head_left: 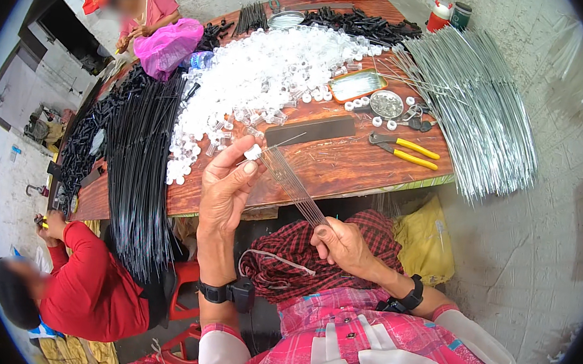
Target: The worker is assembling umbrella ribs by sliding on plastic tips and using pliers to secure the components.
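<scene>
Two black wristbands [241, 294]: one strapped on each wrist, near a pink plaid shirt [361, 334] and a red-and-black checked cloth [378, 239] over the lap.
Right hand [345, 245]: curled firmly around the lower ends of a slim bundle of straight, silvery metal rods [296, 184].
Left hand [225, 183]: thumb and fingertips pinching a small, round white plastic cap [253, 152].
Rods and cap: raised between the hands; the rods' upper ends fan out just beside the cap, and whether any enters it I cannot tell.
Left neighbour: a person in a red top [99, 283], seated.
Reddish-brown wooden table [338, 169]: yellow-handled cutters [415, 157] lie right of a flat dark bar [310, 129].
Overhanging bundles: long, thin black rods [141, 162] on the left, long silver rods [484, 116] on the right.
Mid-table: a heap of white and clear plastic pieces [267, 62], beside a round metal dish [386, 104] and an orange-rimmed tray [358, 85].
Far side: a red-and-white bottle [440, 16]; at far left, a person in a pink top [160, 7] behind a magenta plastic bag [167, 46].
</scene>
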### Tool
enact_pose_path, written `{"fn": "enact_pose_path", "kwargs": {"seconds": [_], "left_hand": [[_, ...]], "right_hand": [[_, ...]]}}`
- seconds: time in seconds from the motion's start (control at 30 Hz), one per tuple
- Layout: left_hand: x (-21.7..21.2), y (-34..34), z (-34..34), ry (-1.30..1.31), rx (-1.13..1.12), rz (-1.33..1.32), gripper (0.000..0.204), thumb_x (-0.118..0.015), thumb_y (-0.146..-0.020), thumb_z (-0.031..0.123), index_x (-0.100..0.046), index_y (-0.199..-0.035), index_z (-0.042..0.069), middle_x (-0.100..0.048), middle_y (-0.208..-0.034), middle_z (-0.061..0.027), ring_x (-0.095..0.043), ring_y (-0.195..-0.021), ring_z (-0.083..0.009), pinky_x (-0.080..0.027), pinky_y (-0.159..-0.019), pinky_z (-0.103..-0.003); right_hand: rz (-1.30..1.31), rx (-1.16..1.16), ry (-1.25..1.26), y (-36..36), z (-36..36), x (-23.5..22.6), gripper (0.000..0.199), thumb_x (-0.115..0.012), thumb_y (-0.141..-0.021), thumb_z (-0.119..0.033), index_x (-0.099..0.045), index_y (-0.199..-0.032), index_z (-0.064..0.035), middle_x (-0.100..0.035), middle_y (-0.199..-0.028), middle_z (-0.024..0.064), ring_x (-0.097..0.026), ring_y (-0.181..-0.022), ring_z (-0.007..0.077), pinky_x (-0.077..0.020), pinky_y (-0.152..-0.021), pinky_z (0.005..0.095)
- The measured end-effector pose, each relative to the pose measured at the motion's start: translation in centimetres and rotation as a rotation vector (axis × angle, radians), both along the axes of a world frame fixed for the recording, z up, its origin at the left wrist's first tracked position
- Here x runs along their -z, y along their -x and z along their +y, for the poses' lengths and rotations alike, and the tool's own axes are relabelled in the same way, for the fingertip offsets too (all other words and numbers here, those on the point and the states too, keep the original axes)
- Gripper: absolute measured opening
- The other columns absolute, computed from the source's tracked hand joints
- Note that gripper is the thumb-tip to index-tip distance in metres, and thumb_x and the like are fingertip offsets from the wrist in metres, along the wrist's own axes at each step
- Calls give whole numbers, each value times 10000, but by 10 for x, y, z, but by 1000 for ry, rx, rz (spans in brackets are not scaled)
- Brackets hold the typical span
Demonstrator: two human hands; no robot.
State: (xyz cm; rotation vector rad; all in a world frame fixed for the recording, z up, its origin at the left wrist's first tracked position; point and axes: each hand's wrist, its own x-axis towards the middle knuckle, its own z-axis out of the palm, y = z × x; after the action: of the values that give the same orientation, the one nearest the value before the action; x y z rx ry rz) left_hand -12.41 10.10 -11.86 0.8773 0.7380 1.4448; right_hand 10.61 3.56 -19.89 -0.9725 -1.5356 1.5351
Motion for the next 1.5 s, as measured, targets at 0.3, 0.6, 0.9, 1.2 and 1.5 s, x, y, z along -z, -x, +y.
{"fn": "enact_pose_path", "kwargs": {"seconds": [0.3, 0.6, 0.9, 1.2, 1.5], "left_hand": [[-3, -3, -2, 10, -49, 71, 436, -691, -830, -62, -582, -1251, -61, -664, -1167, -152, -671, -1007, -174, -555, -916, -298], [-7, -20, -11, -55, -301, 284, 392, -715, -835, -4, -600, -1204, -70, -673, -1082, -142, -680, -945, -191, -577, -867, -308], [-6, -22, -8, -25, -187, 61, 296, -666, -860, -15, -622, -1152, -21, -677, -1107, -145, -689, -944, -180, -587, -849, -297], [-8, -14, 12, -243, 3, -34, 343, -670, -844, -6, -641, -1185, -7, -646, -1194, -188, -676, -989, -191, -575, -846, -303], [-7, -17, 8, 5, -145, 131, 375, -693, -848, -10, -619, -1214, -43, -650, -1209, -193, -664, -1029, -201, -558, -872, -307]], "right_hand": [[10, -3, -8, 1, 1, 0, 373, -472, -1033, -327, -589, -898, 0, -587, -592, 48, -546, -462, 115, -437, -437, 260], [5, 22, 7, 2, -1, -3, 416, -451, -1037, -355, -592, -876, 1, -600, -596, 61, -556, -462, 124, -445, -448, 266], [51, 24, 80, 3, 0, -9, 455, -444, -1035, -395, -582, -845, -5, -595, -599, 49, -551, -468, 107, -441, -450, 253], [65, -67, 117, 5, 12, -18, 522, -404, -1029, -463, -581, -840, -10, -594, -607, 42, -560, -487, 108, -452, -468, 255], [40, 32, 166, 23, 14, 4, 498, -396, -1029, -440, -584, -872, -6, -611, -647, 55, -576, -523, 121, -472, -516, 268]]}}
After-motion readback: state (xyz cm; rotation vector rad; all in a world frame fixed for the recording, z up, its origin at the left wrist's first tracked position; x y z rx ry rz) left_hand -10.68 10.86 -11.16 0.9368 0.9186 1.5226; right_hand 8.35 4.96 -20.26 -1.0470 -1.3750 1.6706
